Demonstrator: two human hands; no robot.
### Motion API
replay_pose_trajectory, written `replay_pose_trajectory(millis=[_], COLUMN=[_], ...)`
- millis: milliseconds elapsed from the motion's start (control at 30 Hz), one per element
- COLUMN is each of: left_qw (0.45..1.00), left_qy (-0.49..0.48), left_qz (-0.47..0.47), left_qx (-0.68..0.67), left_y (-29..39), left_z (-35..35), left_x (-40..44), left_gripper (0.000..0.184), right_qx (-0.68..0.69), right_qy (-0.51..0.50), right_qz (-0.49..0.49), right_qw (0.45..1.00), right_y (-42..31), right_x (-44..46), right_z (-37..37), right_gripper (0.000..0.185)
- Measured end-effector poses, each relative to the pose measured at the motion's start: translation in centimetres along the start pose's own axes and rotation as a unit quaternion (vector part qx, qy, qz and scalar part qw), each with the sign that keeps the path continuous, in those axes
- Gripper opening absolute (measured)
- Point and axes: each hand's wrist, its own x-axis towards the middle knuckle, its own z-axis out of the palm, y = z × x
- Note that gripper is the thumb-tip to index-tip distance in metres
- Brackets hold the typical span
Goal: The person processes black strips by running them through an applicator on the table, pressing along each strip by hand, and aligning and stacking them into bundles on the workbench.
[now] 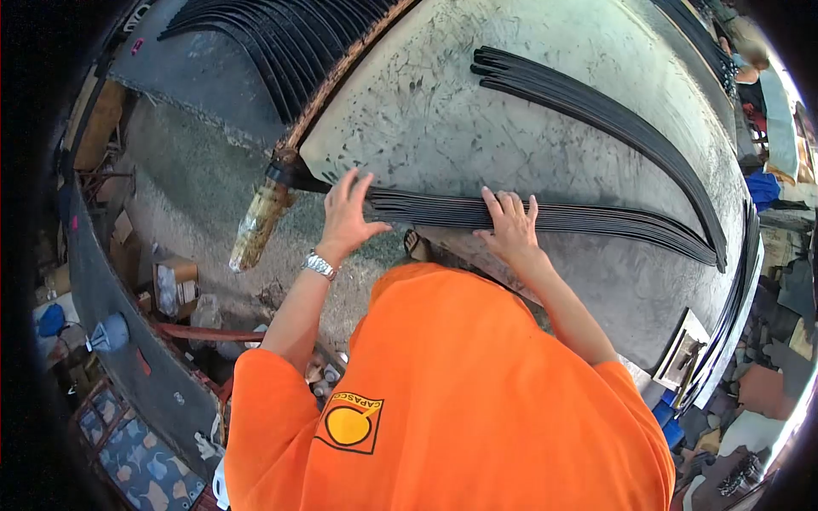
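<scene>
A bundle of long, thin black strips [618, 220] lies along the near edge of the grey worktable [400, 128]. At its left end is my left hand [344, 215], with a metal watch at the wrist; thumb and fingers are spread apart around the strip ends, with nothing visibly gripped. My right hand [513, 228] rests across the middle of the bundle, its fingers spread on top of the strips. Farther back lies a second curved bundle of black strips [596, 112], which meets the first near the right side.
A wrapped, bottle-shaped object [260, 223] juts from the table's left corner. More black strips [290, 43] lie on the dark surface at upper left. Cardboard boxes [175, 285] stand below left. Another person [750, 64] is at the far right, near scattered sheet scraps [763, 387].
</scene>
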Motion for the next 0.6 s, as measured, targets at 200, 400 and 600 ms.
replay_pose_trajectory(millis=[200,400,600], left_qw=[0.99,0.987,0.997], left_qy=[0.045,0.068,-0.007], left_qz=[-0.008,0.069,0.057], left_qx=[-0.136,-0.126,-0.056], left_y=[-0.9,2.7,3.6], left_z=[2.4,5.5,4.3], left_x=[-0.4,1.1,1.7], left_gripper=[0.126,0.118,0.098], right_qx=[-0.006,-0.028,-0.049], right_qy=[-0.016,-0.028,-0.033], right_qz=[0.003,0.026,0.072], right_qw=[1.0,0.999,0.996], right_y=[0.0,2.3,5.4], right_x=[0.0,-1.0,-2.7], right_z=[-0.6,-1.7,-1.9], right_gripper=[0.099,0.104,0.104])
